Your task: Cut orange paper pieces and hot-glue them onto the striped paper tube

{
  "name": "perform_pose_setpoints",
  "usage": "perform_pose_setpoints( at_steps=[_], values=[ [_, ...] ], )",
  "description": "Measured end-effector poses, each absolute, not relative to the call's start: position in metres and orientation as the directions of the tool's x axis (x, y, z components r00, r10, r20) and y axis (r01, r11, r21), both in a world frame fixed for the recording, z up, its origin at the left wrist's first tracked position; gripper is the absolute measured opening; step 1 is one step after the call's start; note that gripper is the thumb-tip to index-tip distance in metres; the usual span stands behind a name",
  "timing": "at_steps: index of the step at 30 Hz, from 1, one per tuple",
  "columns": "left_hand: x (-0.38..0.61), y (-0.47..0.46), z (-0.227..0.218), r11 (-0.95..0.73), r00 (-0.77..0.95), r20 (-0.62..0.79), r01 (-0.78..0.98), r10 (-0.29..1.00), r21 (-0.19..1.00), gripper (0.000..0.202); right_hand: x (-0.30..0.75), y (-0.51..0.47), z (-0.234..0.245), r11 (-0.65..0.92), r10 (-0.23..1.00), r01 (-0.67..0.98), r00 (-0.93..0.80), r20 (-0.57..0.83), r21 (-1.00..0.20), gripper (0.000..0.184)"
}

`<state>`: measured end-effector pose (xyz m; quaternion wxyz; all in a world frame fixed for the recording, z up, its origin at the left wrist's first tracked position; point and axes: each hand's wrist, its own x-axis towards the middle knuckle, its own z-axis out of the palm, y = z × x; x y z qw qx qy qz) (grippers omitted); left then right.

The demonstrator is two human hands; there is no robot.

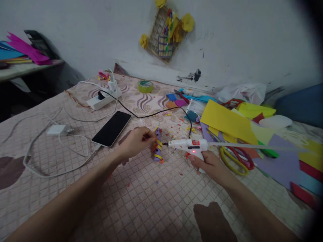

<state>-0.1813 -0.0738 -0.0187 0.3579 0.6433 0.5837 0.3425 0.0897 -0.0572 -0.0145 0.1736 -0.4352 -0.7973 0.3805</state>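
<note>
Ctr of frame on my feed: left hand (136, 141) pinches the top of a purple paper roll (157, 146) banded w/ yellow & orange strips, fingers closed on it, roll roughly upright on the patterned bedsheet (151, 195). Right hand (210, 164), just right of ctr, has fingers wrapped round the grip of a white glue gun (188, 145), red light on, nozzle at the roll's side; I can't tell if touching. Phone (111, 128) lies left of ctr, scissors (236, 158) & yellow paper (227, 121) at right, power strip (102, 99) upper left.
</note>
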Motion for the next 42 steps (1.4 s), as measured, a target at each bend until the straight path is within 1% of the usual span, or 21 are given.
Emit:
perform_pose_setpoints(
  at_steps=[2, 4, 7, 9, 12, 14, 16, 17, 19, 21, 23, 26, 28, 31, 36, 39, 42],
  values=[
    [-0.181, -0.075, -0.016, -0.034, 0.064, 0.001, 0.509, 0.998, 0.860, 0.013, 0.091, -0.056, -0.016, 0.301, 0.842, 0.577, -0.534, -0.073, -0.759, 0.043],
    [-0.180, -0.076, -0.014, -0.012, 0.055, -0.018, 0.507, 0.998, 0.862, 0.013, 0.092, -0.054, -0.017, 0.279, 0.877, 0.610, -0.476, -0.062, -0.741, 0.044],
    [-0.180, -0.077, -0.014, -0.003, 0.050, -0.024, 0.488, 0.998, 0.873, 0.013, 0.092, -0.052, -0.020, 0.280, 0.924, 0.657, -0.382, 0.011, -0.700, 0.042],
    [-0.180, -0.076, -0.015, -0.005, 0.044, -0.018, 0.481, 0.999, 0.877, 0.013, 0.092, -0.050, -0.023, 0.310, 0.934, 0.686, -0.348, 0.077, -0.659, 0.041],
    [-0.180, -0.076, -0.016, 0.003, 0.029, -0.019, 0.475, 0.999, 0.880, 0.013, 0.090, -0.046, -0.026, 0.397, 0.914, 0.720, -0.364, 0.176, -0.569, 0.041],
    [-0.181, -0.076, -0.016, 0.016, 0.022, -0.029, 0.462, 0.999, 0.887, 0.014, 0.084, -0.038, -0.026, 0.457, 0.888, 0.726, -0.406, 0.215, -0.514, 0.041],
    [-0.182, -0.076, -0.018, 0.024, 0.018, -0.036, 0.444, 0.999, 0.896, 0.015, 0.075, -0.026, -0.024, 0.514, 0.857, 0.704, -0.451, 0.250, -0.490, 0.038],
    [-0.183, -0.076, -0.019, 0.027, 0.016, -0.038, 0.435, 0.999, 0.900, 0.016, 0.070, -0.018, -0.022, 0.541, 0.840, 0.680, -0.470, 0.272, -0.495, 0.035],
    [-0.185, -0.075, -0.023, 0.036, 0.012, -0.045, 0.422, 0.999, 0.906, 0.017, 0.058, -0.002, -0.018, 0.559, 0.826, 0.627, -0.478, 0.299, -0.543, 0.029],
    [-0.188, -0.073, -0.027, 0.047, 0.012, -0.057, 0.413, 0.998, 0.910, 0.018, 0.047, 0.012, -0.016, 0.514, 0.851, 0.591, -0.446, 0.279, -0.622, 0.025],
    [-0.192, -0.071, -0.032, 0.039, 0.012, -0.048, 0.413, 0.999, 0.910, 0.019, 0.039, 0.020, -0.018, 0.476, 0.868, 0.572, -0.426, 0.255, -0.668, 0.025],
    [-0.197, -0.066, -0.038, -0.027, 0.000, 0.030, 0.446, 1.000, 0.895, 0.020, 0.038, 0.019, -0.027, 0.436, 0.880, 0.547, -0.425, 0.212, -0.714, 0.030],
    [-0.200, -0.064, -0.040, -0.047, -0.005, 0.056, 0.465, 0.998, 0.884, 0.020, 0.041, 0.012, -0.034, 0.392, 0.887, 0.521, -0.433, 0.161, -0.758, 0.035],
    [-0.200, -0.063, -0.041, -0.026, -0.013, 0.036, 0.464, 0.999, 0.886, 0.022, 0.048, 0.003, -0.038, 0.322, 0.887, 0.466, -0.452, 0.091, -0.824, 0.040],
    [-0.197, -0.064, -0.040, -0.019, -0.013, 0.028, 0.454, 1.000, 0.891, 0.023, 0.052, 0.001, -0.033, 0.214, 0.909, 0.368, -0.414, 0.047, -0.905, 0.042],
    [-0.197, -0.064, -0.040, -0.034, -0.016, 0.047, 0.463, 0.999, 0.886, 0.022, 0.052, 0.002, -0.034, 0.160, 0.920, 0.329, -0.392, 0.020, -0.931, 0.042],
    [-0.197, -0.064, -0.039, -0.026, -0.014, 0.036, 0.449, 0.999, 0.893, 0.021, 0.053, 0.002, -0.037, 0.136, 0.928, 0.318, -0.373, 0.008, -0.938, 0.042]
  ],
)
